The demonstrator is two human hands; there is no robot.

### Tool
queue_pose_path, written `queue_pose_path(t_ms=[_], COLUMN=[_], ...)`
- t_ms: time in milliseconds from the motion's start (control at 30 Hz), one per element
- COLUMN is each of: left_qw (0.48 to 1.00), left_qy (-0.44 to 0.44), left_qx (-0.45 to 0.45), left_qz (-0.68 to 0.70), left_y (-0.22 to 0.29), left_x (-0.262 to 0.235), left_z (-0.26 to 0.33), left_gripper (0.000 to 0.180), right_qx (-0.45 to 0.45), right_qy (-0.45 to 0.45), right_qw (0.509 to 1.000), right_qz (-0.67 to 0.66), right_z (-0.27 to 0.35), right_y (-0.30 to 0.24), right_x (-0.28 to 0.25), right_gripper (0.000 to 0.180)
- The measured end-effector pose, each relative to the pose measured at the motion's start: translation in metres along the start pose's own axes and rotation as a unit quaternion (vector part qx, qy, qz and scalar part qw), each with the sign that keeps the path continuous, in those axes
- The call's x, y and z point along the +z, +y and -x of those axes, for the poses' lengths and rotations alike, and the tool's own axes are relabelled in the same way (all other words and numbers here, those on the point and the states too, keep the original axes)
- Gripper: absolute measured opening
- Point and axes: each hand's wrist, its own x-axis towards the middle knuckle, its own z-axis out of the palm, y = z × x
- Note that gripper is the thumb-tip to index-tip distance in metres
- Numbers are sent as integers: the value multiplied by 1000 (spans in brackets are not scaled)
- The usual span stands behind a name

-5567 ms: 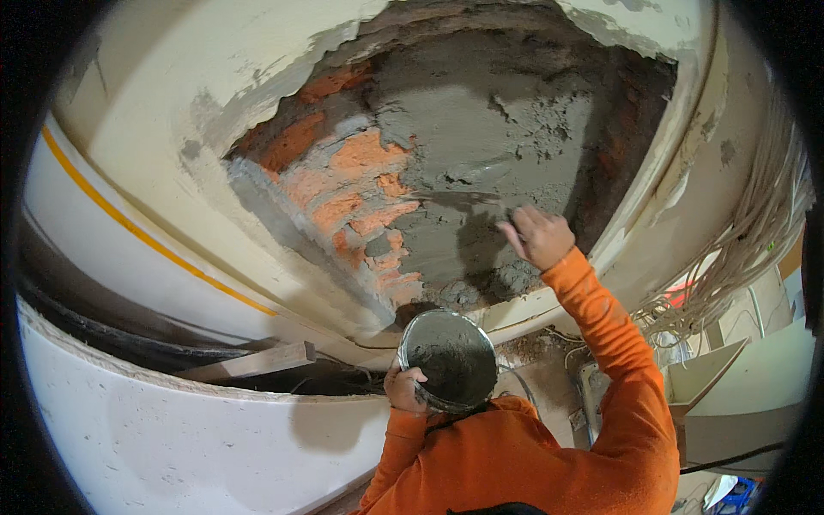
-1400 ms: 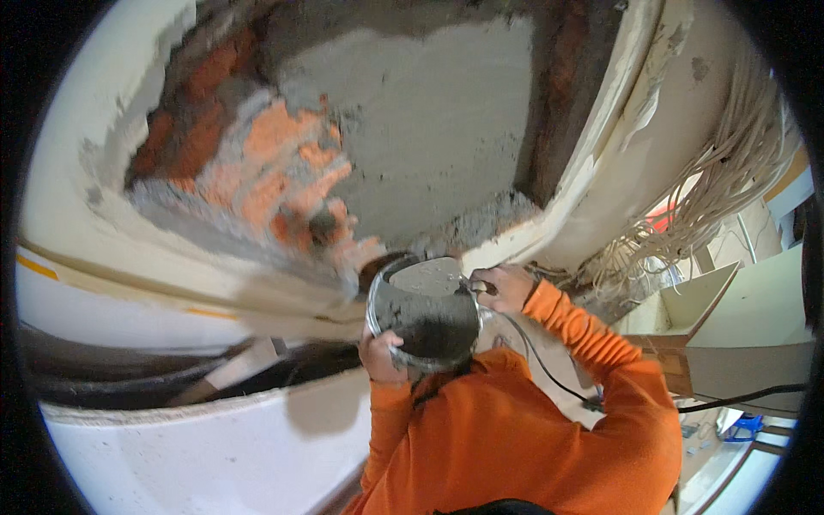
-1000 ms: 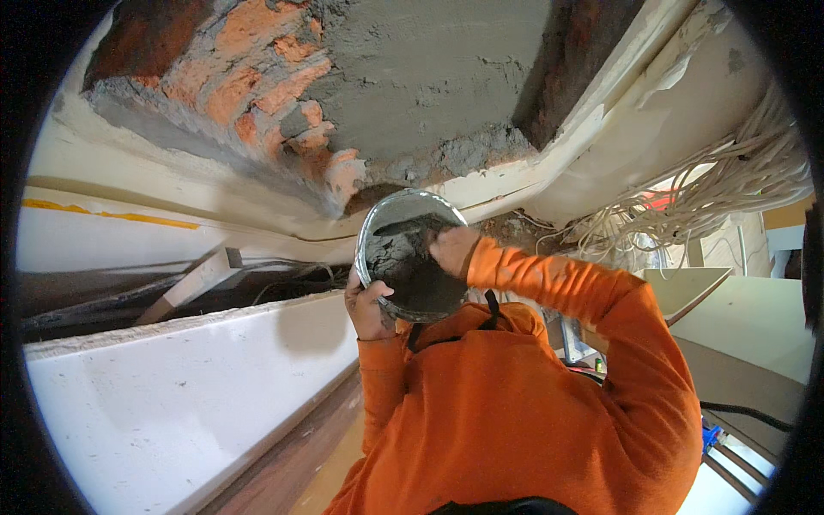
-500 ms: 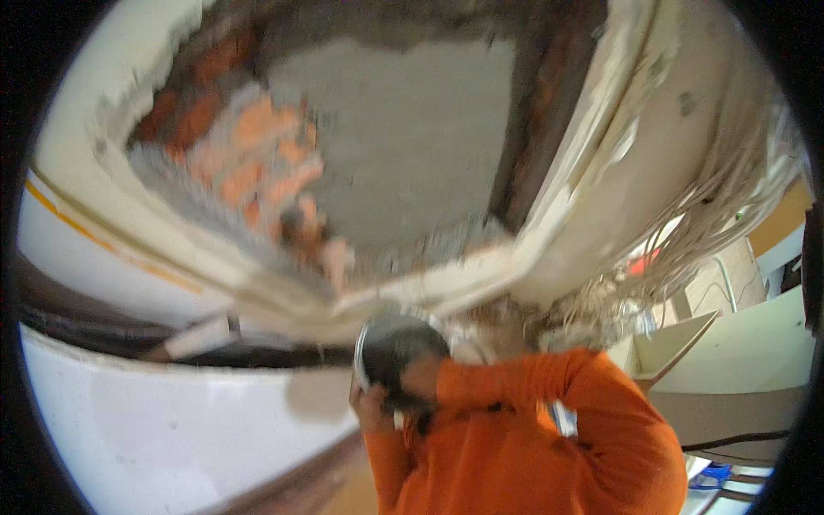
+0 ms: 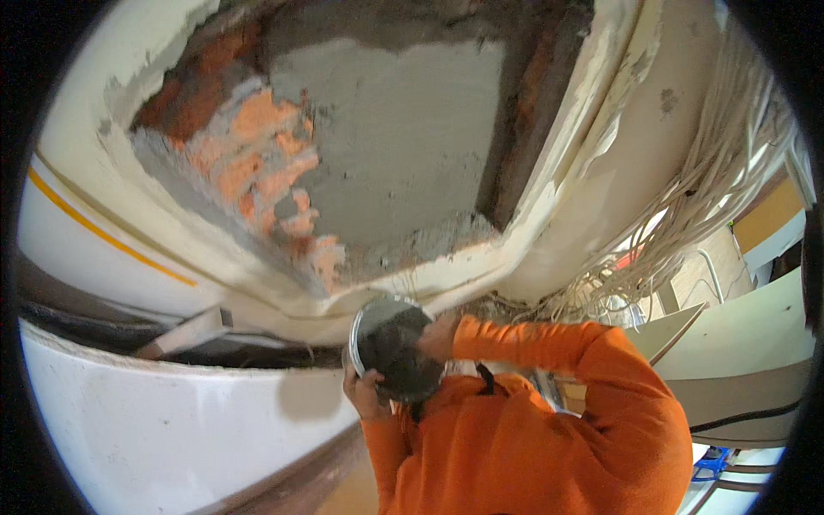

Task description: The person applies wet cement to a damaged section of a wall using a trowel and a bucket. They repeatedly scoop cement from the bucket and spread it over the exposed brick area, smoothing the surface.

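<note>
A round bucket [image 5: 354, 336] with a pale rim holds dark grey mortar [image 5: 396, 342]. My left hand [image 5: 367, 396] grips its left side, fingers over the rim. Over the bucket's right side is my right hand [image 5: 439, 336], closed, with its fingertips toward the mortar. What it holds, if anything, is hidden. Beyond the bucket, a recess in the wall shows smooth grey plaster [image 5: 399, 146] beside bare orange brick [image 5: 262, 159].
A pale ledge [image 5: 429, 296] frames the recess. White panelling [image 5: 189, 421] runs along the left, with a short wooden batten [image 5: 189, 333] above it. Many loose cables [image 5: 687, 206] hang at the right, above a cream panel [image 5: 747, 335].
The view has steadied and shifted slightly. My right hand has moved up toward the bucket's right rim, out of the mortar's middle. My left hand keeps its grip.
</note>
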Motion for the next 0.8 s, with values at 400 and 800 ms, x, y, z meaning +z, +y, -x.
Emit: queue_pose_path(t_ms=[400, 800], left_qw=[989, 945], left_qy=[-120, -265], left_qx=[9, -93], left_qz=[-91, -168], left_y=[35, 38], left_x=[55, 97], left_z=[-14, -23], left_gripper=[57, 61], right_qx=[179, 66], right_qy=[17, 175], right_qw=[974, 751], right_qz=[-135, -633], right_z=[54, 56], right_y=[80, 17], right_x=[60, 118], right_gripper=[38, 46])
